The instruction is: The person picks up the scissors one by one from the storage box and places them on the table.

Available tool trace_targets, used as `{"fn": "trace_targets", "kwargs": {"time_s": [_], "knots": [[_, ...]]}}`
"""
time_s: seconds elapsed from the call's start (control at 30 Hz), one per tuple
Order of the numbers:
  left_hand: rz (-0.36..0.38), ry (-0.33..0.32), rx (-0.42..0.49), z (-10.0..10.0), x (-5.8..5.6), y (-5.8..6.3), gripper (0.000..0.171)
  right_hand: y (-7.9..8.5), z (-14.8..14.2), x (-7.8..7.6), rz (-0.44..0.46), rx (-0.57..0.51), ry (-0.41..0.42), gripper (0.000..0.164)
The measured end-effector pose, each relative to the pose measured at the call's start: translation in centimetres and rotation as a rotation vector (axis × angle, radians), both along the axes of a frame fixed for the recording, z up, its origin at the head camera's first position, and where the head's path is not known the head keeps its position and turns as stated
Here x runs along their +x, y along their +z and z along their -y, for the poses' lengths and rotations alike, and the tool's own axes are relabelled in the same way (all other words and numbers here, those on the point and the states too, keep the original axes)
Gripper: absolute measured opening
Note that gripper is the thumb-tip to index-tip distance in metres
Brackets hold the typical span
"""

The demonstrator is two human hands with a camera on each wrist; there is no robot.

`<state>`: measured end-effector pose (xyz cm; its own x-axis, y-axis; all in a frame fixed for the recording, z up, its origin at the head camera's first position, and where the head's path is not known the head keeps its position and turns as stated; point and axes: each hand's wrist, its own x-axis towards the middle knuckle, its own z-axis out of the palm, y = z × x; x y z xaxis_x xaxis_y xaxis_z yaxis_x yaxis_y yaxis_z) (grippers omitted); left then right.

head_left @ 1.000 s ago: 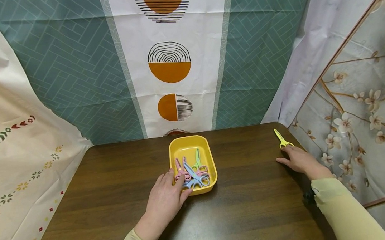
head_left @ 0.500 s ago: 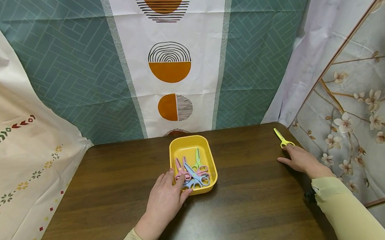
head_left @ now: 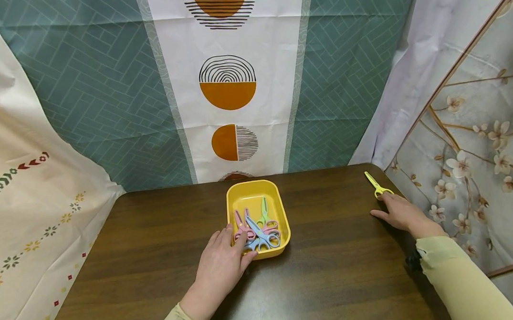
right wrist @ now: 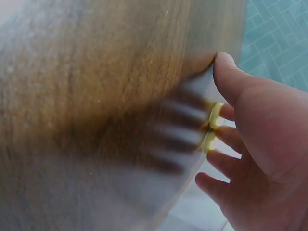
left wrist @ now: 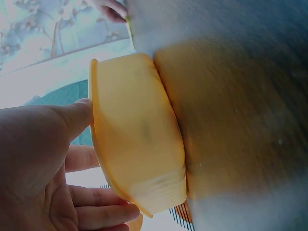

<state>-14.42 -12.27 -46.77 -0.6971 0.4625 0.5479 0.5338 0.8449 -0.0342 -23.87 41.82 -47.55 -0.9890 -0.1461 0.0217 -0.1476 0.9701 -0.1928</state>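
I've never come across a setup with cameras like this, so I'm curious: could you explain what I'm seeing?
Gladly. There's no machine: these are a person's own bare hands. The wide picture comes from a camera on the head, looking forward and down; the two close-ups come from cameras on the wrists. On the brown table sits a yellow tray containing pink scissors, blue scissors and green scissors. The left hand rests at the tray's near left corner. The right hand touches the handles of yellow scissors near the table's far right corner. Neither hand shows a clear grip.
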Motion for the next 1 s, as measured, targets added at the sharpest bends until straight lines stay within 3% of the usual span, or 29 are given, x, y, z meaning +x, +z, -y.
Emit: {"fn": "trace_targets", "kwargs": {"time_s": [0.47,0.67,1.0], "knots": [[0.002,-0.002,-0.003,0.1,0.1,0.0,0.056,0.5,1.1,0.2,-0.069,0.04,0.009,0.066],[-0.001,0.0,-0.004,0.1,0.0,0.1,0.056,1.5,3.0,0.7,-0.118,0.072,0.048,0.074],[-0.029,-0.008,0.012,0.0,-0.1,0.0,0.063,2.2,8.3,1.3,-0.208,0.081,0.172,0.071]]}}
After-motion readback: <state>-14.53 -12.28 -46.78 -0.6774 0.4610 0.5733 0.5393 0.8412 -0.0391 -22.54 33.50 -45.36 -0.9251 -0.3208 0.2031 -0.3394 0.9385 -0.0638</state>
